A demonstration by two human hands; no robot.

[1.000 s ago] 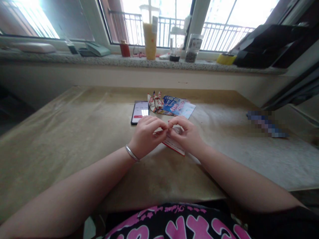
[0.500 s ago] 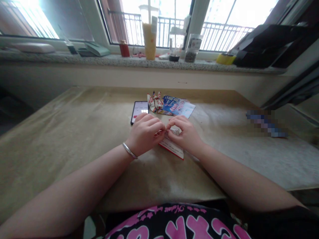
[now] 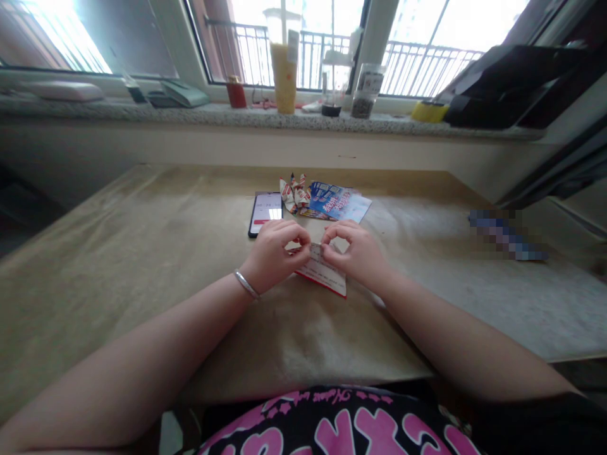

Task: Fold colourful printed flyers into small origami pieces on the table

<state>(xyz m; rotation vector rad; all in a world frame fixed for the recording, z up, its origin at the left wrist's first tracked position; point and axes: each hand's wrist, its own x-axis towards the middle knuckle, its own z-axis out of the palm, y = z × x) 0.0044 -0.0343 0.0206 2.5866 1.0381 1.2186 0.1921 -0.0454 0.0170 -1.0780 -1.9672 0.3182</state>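
Note:
A printed paper sheet (image 3: pixel 327 275) with a red edge lies in front of me, partly covered by both hands. My left hand (image 3: pixel 277 249), with a silver bangle at the wrist, pinches its upper edge between thumb and forefinger. Close beside it, my right hand (image 3: pixel 353 253) pinches the same edge a little further right. Beyond the hands are several folded paper pieces (image 3: pixel 294 194) in white, red and blue. To their right lie blue printed cards (image 3: pixel 339 202), fanned out. A phone (image 3: pixel 266 208) with its screen lit rests behind my left hand.
The table (image 3: pixel 142 253) has a beige cover. A blurred blue item (image 3: pixel 507 237) lies at its right side. On the window sill (image 3: pixel 256 119) stand a tall yellow drink cup (image 3: pixel 284 79), a red jar (image 3: pixel 236 93), clear containers, and a black bag (image 3: pixel 502 95).
My fingertips have moved apart along the paper's upper edge, showing more of the sheet between them. The sheet has shifted slightly left and up.

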